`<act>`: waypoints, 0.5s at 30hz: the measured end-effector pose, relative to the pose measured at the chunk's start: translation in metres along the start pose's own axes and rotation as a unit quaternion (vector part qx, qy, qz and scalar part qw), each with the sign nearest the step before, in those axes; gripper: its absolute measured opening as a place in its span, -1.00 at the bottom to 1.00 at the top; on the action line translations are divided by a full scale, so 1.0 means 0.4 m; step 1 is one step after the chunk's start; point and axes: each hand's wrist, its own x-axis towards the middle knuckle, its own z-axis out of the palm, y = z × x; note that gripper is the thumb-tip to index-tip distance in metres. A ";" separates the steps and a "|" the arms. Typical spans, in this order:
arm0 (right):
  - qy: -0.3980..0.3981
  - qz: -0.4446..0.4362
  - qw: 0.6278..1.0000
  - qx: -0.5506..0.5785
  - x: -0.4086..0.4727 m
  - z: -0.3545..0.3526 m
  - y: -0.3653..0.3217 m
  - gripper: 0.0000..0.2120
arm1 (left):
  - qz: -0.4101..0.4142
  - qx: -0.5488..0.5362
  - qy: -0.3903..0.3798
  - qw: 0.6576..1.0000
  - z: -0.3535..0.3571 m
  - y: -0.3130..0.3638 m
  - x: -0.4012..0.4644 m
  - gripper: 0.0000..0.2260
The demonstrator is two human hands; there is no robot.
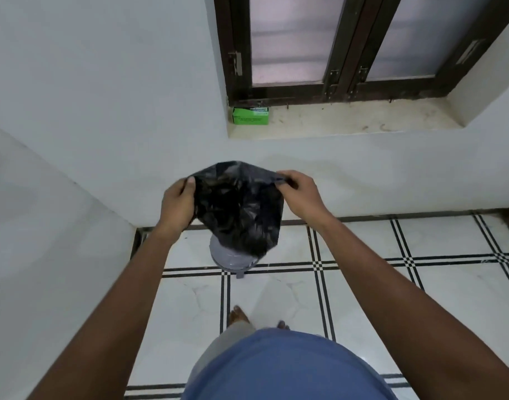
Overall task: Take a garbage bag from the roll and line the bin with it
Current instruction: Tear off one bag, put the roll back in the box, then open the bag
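Left hand (pixel 176 203) and right hand (pixel 299 194) pinch the black garbage bag (pixel 239 209) mouth apart mid-frame, hiding most of the grey bin (pixel 227 256); green box (pixel 250 116) on the sill above.

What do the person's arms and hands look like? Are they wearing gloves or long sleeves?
No gloves, no long sleeves. Both arms are bare as far as the picture shows. The left hand and right hand are bare too, with no rings, watch or bracelets showing.
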 end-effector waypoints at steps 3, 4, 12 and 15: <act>0.028 -0.063 0.997 0.035 -0.016 -0.010 -0.039 -0.88 | -0.001 -0.064 0.016 0.998 0.011 0.051 -0.024 -0.75; 0.021 -0.064 0.996 0.050 -0.021 -0.012 -0.047 -0.85 | -0.005 -0.078 0.007 0.997 0.011 0.058 -0.030 -0.75; -0.004 -0.034 0.999 0.041 -0.048 -0.001 -0.013 -0.90 | -0.040 -0.009 -0.017 0.999 0.016 0.000 -0.082 -0.72; -0.006 -0.036 0.999 0.020 -0.061 -0.002 -0.007 -0.87 | -0.057 -0.008 -0.020 0.998 0.006 -0.024 -0.086 -0.68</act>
